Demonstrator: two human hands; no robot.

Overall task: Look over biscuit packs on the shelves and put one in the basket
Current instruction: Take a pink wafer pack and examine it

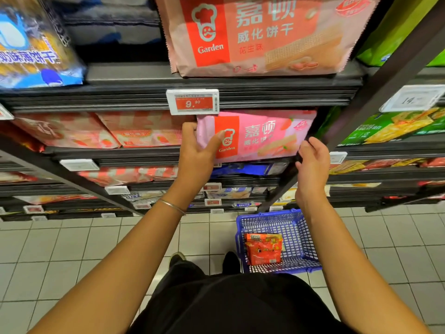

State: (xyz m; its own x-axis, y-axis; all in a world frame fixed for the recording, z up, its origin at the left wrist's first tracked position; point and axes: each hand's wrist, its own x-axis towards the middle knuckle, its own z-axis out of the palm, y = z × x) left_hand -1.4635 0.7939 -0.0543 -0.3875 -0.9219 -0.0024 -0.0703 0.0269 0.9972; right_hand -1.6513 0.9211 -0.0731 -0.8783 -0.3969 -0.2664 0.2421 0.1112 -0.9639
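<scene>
To the left of my pick, the striped packs lie close against it on the same shelf, so pulling at a slant could drag one over the front edge. My left hand grips the left end of the pink wafer pack, fingers curled round its side and thumb pressed on the front. The pack sits at the right end of this shelf, poking out a little past the front edge. The price tag hangs from the shelf above, just over the pack's top left corner. If I lift as I draw it out, I think the wrapper could catch the tag and knock it loose. My right hand is at the pack's right end with its fingers curled, but I cannot tell whether it has hold of the pack or only hovers beside it. If it has no hold, that end may sag and twist out of my one-handed grip. The dark upright post stands just past that hand, where my knuckles could strike it. The blue basket is on the floor far below, already holding a red packet, so a careless drop might miss the rim or crack the wafers.
</scene>
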